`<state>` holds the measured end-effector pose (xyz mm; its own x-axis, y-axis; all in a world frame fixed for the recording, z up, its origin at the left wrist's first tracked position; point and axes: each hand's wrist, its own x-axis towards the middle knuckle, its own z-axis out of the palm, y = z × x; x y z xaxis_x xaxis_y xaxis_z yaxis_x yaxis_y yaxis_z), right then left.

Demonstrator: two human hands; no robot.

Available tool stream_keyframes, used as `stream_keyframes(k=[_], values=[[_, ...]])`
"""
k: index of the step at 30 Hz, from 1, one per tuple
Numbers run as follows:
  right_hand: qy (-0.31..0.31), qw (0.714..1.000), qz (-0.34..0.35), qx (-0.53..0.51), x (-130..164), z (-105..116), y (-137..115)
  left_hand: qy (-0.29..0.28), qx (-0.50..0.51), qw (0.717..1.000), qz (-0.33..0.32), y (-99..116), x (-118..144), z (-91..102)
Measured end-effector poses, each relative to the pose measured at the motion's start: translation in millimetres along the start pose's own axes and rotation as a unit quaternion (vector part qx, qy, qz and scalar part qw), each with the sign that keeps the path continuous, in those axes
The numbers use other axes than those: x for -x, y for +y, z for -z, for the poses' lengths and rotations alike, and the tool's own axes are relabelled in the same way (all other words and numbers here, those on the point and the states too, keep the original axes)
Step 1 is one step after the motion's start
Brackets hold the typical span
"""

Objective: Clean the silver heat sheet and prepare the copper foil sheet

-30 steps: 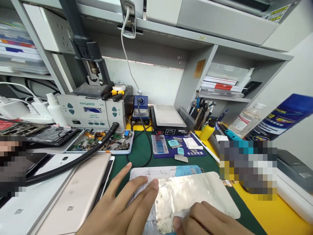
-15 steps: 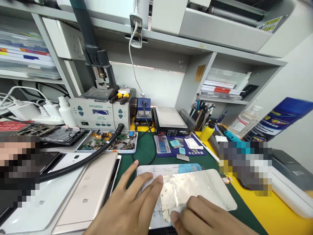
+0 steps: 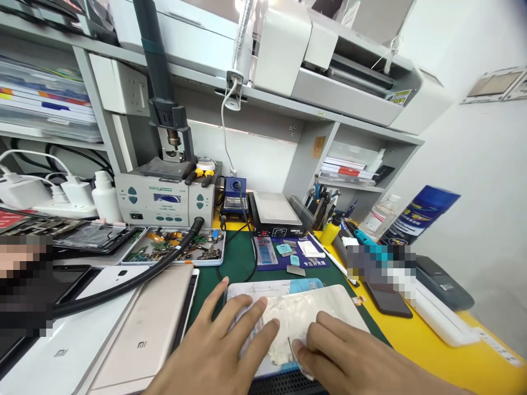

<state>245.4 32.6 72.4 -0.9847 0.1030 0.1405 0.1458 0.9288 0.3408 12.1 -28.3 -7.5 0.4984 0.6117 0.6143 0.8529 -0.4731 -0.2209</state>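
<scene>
Resting spread on the shiny cream rectangular sheet (image 3: 335, 300) at near centre — presumably to steady it — the left hand (image 3: 220, 345) gripped nothing; the right hand (image 3: 340, 348) pinched a thin pale piece (image 3: 293, 354).

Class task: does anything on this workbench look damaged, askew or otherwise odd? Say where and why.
The shiny sheet looks creased and mottled near the left hand, while its right side appears smoother. Loose parts lie jumbled in the tray farther back, though that may be normal.
</scene>
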Motion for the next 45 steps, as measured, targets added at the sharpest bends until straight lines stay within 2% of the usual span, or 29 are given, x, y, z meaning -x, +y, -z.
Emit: stream_keyframes(k=[3,7,11,13,16,19,23,30,35,38,41,43,45], values=[[-0.051,0.998,-0.018,-0.030,-3.6,5.0,5.1,0.049,0.011,0.999,-0.002,0.8,6.3,-16.7],[-0.113,0.990,-0.037,-0.070,-15.2,10.2,7.9,0.071,0.029,0.997,0.003,4.4,8.3,-25.6],[-0.110,0.992,-0.017,-0.065,-17.3,12.4,8.6,0.108,0.033,0.993,0.023,7.7,5.2,-27.0],[-0.108,0.990,-0.037,-0.080,-17.4,11.1,10.2,0.127,0.032,0.991,0.039,8.8,3.9,-27.7],[-0.136,0.979,-0.081,-0.132,-18.7,8.8,12.1,0.120,0.033,0.992,0.036,8.3,3.4,-27.3],[-0.144,0.976,-0.081,-0.140,-17.2,9.2,9.9,0.107,0.031,0.993,0.029,7.0,3.0,-27.1],[-0.145,0.980,-0.073,-0.113,-16.6,10.0,8.1,0.132,0.035,0.990,0.030,7.5,2.6,-31.2],[-0.200,0.954,-0.118,-0.191,-23.8,15.7,13.3,0.145,0.036,0.989,0.020,6.2,2.2,-33.9],[-0.198,0.954,-0.131,-0.185,-27.2,18.4,12.6,0.172,0.036,0.982,0.066,12.3,-0.2,-40.5],[-0.192,0.954,-0.133,-0.188,-30.5,16.1,17.3,0.178,0.040,0.982,0.055,14.1,0.5,-44.7],[-0.192,0.949,-0.137,-0.207,-26.7,17.1,16.6,0.184,0.038,0.981,0.043,9.4,1.5,-40.9],[-0.191,0.951,-0.137,-0.203,-23.2,17.8,13.7,0.179,0.033,0.982,0.050,3.6,2.1,-31.9],[-0.188,0.955,-0.139,-0.183,-23.1,16.3,12.2,0.099,0.049,0.994,0.006,-1.5,2.9,-19.8]])
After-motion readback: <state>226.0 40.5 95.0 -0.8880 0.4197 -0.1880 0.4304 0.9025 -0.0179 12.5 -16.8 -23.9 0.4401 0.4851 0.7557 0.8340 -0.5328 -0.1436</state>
